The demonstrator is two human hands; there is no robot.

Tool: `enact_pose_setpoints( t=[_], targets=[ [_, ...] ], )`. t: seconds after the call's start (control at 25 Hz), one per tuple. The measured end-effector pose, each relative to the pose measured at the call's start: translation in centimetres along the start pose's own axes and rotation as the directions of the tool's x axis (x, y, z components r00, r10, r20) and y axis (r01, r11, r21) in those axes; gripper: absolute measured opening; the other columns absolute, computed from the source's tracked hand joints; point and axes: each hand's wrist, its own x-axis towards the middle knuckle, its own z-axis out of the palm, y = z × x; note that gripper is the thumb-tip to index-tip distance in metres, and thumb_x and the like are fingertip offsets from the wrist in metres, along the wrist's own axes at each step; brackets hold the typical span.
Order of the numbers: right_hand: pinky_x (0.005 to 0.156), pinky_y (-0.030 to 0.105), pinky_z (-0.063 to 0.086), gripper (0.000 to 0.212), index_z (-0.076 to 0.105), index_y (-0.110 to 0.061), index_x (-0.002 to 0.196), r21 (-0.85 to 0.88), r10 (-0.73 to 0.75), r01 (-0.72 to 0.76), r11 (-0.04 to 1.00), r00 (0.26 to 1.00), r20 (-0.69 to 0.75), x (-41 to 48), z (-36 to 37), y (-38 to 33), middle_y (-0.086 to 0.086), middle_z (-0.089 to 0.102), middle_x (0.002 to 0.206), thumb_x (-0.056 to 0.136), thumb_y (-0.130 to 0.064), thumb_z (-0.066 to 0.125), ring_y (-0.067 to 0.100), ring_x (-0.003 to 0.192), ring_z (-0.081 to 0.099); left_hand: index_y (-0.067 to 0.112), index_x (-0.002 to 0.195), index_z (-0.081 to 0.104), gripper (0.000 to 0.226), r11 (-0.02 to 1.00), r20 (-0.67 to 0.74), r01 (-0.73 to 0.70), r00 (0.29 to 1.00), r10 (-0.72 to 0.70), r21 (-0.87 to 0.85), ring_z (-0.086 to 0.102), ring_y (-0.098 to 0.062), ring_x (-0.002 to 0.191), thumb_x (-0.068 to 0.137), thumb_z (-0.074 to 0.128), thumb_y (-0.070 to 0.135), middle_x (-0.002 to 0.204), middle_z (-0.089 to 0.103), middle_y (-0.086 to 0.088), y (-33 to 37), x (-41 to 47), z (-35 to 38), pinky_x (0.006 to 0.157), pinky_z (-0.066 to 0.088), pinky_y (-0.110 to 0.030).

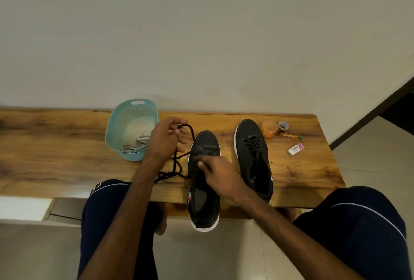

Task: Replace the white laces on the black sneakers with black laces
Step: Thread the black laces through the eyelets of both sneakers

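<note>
Head view: lacing the black sneaker (207,143).
My left hand (167,139) grips the black lace (191,129); my right hand (220,177) sits at the eyelets, its grip too blurred to tell.

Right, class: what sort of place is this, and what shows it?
Probably a room in a home: a wooden table against a plain wall, a tiled floor, and a blue plastic basket holding white laces.

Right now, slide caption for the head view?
Left hand holds a black lace, right hand on the near sneaker; other sneaker laced black, white laces in basket.
</note>
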Motion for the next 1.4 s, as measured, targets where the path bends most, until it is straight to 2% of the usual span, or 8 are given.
enact_pose_setpoints(
  t=[0.12, 0.4, 0.56, 0.72, 0.8, 0.92, 1.04, 1.4],
  targets=[
    [0.087, 0.038, 0.052, 0.024, 0.067, -0.014, 0.117, -0.096, -0.13, 0.132, 0.987, 0.991, 0.027, -0.5, 1.0, -0.2, 0.005, 0.072, 0.107, 0.101, -0.018, 0.049, 0.019, 0.099, 0.064, 0.008, 0.12, 0.063, 0.026, 0.988, 0.116, 0.113, 0.988, -0.101, -0.105, 0.062, -0.013, 0.071, 0.102, 0.044, 0.002, 0.09, 0.06, -0.006, 0.2, -0.3, 0.5, 0.054, 0.059, -0.027],
    [0.104, 0.034, 0.039, 0.046, 0.05, -0.017, 0.136, 0.098, 0.033, -0.006, 0.995, 0.962, -0.27, 1.1, -2.3, 0.3, -0.001, 0.054, 0.132, 0.093, -0.018, 0.067, 0.014, 0.122, 0.045, 0.008, 0.102, 0.071, 0.019, 1.0, 0.233, -0.004, 0.973, 0.001, 0.015, 0.055, -0.007, 0.062, 0.099, 0.052, 0.004, 0.09, 0.064, -0.007, 0.3, -0.7, 0.7, 0.055, 0.051, -0.023],
    [0.076, 0.028, 0.054, 0.016, 0.071, -0.01, 0.107, 0.266, 0.046, 0.0, 0.964, 0.985, -0.167, 1.2, -2.5, 0.5, 0.0, 0.073, 0.086, 0.099, -0.013, 0.058, 0.008, 0.077, 0.066, 0.014, 0.094, 0.069, 0.018, 0.992, 0.137, -0.06, 0.99, 0.045, 0.11, 0.054, -0.009, 0.067, 0.097, 0.055, 0.003, 0.083, 0.063, 0.001, -0.1, -0.6, 0.7, 0.055, 0.051, -0.02],
    [0.075, 0.015, 0.052, 0.014, 0.071, -0.015, 0.108, 0.26, 0.056, 0.016, 0.966, 0.962, -0.266, 1.5, -3.9, 1.2, -0.006, 0.072, 0.077, 0.094, -0.017, 0.066, 0.0, 0.076, 0.068, 0.016, 0.107, 0.068, 0.014, 0.823, 0.159, -0.214, 0.976, 0.151, 0.526, 0.058, -0.013, 0.098, 0.097, 0.058, 0.014, 0.103, 0.064, 0.004, -0.7, -0.5, 1.0, 0.078, 0.045, -0.026],
    [0.07, 0.014, 0.053, 0.011, 0.065, -0.012, 0.1, 0.313, 0.062, 0.038, 0.949, 0.951, -0.302, 1.6, -4.2, 1.2, -0.005, 0.072, 0.076, 0.092, -0.016, 0.07, 0.0, 0.074, 0.069, 0.017, 0.125, 0.064, 0.028, 0.797, 0.302, -0.345, 0.929, 0.215, 0.496, 0.056, -0.012, 0.111, 0.098, 0.057, 0.015, 0.12, 0.062, 0.002, -0.6, -0.6, 1.9, 0.09, 0.046, -0.026],
    [0.072, 0.023, 0.058, 0.012, 0.062, -0.008, 0.095, 0.351, 0.031, 0.088, 0.932, 0.947, -0.32, 1.8, -4.2, 1.1, -0.001, 0.072, 0.075, 0.09, -0.015, 0.072, 0.006, 0.071, 0.071, 0.017, 0.122, 0.067, 0.029, 0.826, 0.369, -0.433, 0.88, 0.3, 0.361, 0.062, -0.005, 0.098, 0.095, 0.059, 0.009, 0.109, 0.068, 0.006, -0.3, -1.0, 3.4, 0.079, 0.044, -0.005],
    [0.07, 0.023, 0.057, 0.014, 0.062, -0.011, 0.098, 0.368, 0.049, 0.089, 0.926, 0.935, -0.35, 1.9, -3.9, 1.1, -0.001, 0.072, 0.075, 0.092, -0.021, 0.07, 0.006, 0.071, 0.07, 0.018, 0.106, 0.072, 0.018, 0.822, 0.301, -0.42, 0.899, 0.318, 0.386, 0.064, -0.001, 0.085, 0.093, 0.062, 0.011, 0.093, 0.071, 0.007, -0.6, -0.6, 3.6, 0.073, 0.052, -0.014],
    [0.067, 0.03, 0.045, 0.028, 0.06, -0.024, 0.125, -0.258, 0.071, -0.05, 0.965, 0.995, 0.073, 1.9, -1.7, 3.1, 0.002, 0.066, 0.105, 0.102, -0.017, 0.047, 0.016, 0.083, 0.061, 0.019, 0.102, 0.071, 0.023, 0.796, 0.108, -0.244, 0.969, 0.221, 0.554, 0.064, -0.015, 0.091, 0.101, 0.051, 0.031, 0.099, 0.071, 0.002, -1.2, -0.3, 3.2, 0.081, 0.054, -0.041]
  ],
)
